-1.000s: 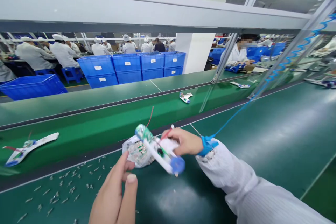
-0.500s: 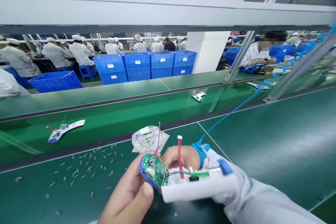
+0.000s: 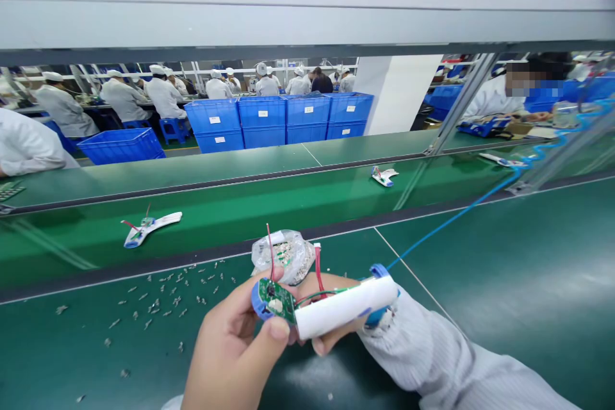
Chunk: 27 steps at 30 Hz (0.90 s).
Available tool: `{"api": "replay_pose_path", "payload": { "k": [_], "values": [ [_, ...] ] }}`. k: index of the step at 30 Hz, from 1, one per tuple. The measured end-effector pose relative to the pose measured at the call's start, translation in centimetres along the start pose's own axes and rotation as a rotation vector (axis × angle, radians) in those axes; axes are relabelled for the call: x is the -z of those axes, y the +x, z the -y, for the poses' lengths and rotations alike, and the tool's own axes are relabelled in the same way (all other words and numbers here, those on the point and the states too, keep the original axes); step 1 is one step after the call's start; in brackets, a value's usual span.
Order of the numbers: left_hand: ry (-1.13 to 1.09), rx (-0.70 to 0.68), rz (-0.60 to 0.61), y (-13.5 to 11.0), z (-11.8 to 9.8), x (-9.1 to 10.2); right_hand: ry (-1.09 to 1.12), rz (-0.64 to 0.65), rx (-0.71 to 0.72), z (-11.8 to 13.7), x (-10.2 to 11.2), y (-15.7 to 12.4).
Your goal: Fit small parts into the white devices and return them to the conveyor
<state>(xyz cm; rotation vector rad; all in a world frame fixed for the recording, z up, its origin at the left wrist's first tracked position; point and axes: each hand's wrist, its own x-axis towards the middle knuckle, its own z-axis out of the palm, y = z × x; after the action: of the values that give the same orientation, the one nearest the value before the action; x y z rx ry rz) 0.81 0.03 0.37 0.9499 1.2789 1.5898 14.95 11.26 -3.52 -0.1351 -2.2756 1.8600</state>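
My left hand (image 3: 240, 339) is closed on the blue-rimmed end of a white plastic housing (image 3: 343, 307), its thumb and fingers pinching beside a small green circuit board (image 3: 276, 298). A thin red wire (image 3: 270, 253) sticks up from that end. Behind the housing, my right hand (image 3: 331, 282) wraps round its middle; most of its fingers are hidden. Red leads with a white plug (image 3: 318, 262) rise between the hands, and a green wire runs along the housing. A blue wrist strap (image 3: 377, 317) with a blue cord (image 3: 432, 237) is on my right wrist.
Small metal parts (image 3: 177, 301) lie scattered on the green table at left. A clear bag (image 3: 283, 256) of small parts sits beyond my hands. Similar white housings (image 3: 154, 227) lie on the green belt (image 3: 288, 205). Blue bins (image 3: 262, 115) and seated co-workers are behind.
The housing has rolled so its smooth white outer side faces me, and its right end has tipped up. My view has swung slightly left. The near-left housing on the belt appears farther right.
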Motion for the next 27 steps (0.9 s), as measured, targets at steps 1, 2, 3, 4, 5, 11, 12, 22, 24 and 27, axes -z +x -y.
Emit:
{"api": "replay_pose_path", "payload": {
  "k": [1, 2, 3, 4, 5, 11, 12, 22, 24, 27],
  "values": [
    [0.009, -0.015, -0.047, -0.1, -0.2, -0.2, -0.076, -0.04, -0.014, 0.2, 0.5, -0.1],
    [0.039, -0.032, -0.081, -0.2, -0.3, -0.3, -0.156, -0.131, -0.033, 0.2, 1.0, -0.1],
    [0.098, -0.05, -0.113, -0.2, -0.5, -0.4, -0.254, -0.256, -0.058, 0.2, 1.5, -0.2],
    [0.177, -0.066, -0.14, -0.1, -0.5, -0.4, -0.353, -0.409, -0.084, 0.0, 2.0, -0.2],
    [0.263, -0.075, -0.161, 0.0, -0.6, -0.5, -0.438, -0.568, -0.108, -0.1, 2.4, -0.2],
    [0.503, -0.065, -0.256, 0.5, -0.6, -0.7, -0.596, -1.065, -0.071, 1.5, 3.0, -0.7],
    [0.537, -0.076, -0.278, 0.5, -0.6, -0.8, -0.59, -1.099, -0.032, 2.1, 2.7, -0.9],
    [0.84, -0.178, -0.217, 0.8, -0.3, -0.8, 0.0, -0.704, 0.015, 4.1, -1.6, 0.5],
    [0.845, -0.208, -0.181, 0.8, -0.4, -0.8, 0.05, -0.722, 0.043, 3.8, -1.5, 0.8],
    [0.758, -0.195, -0.099, 1.0, -0.3, -0.7, 0.047, -0.72, 0.151, 3.5, -1.0, 0.8]
  ]
}}
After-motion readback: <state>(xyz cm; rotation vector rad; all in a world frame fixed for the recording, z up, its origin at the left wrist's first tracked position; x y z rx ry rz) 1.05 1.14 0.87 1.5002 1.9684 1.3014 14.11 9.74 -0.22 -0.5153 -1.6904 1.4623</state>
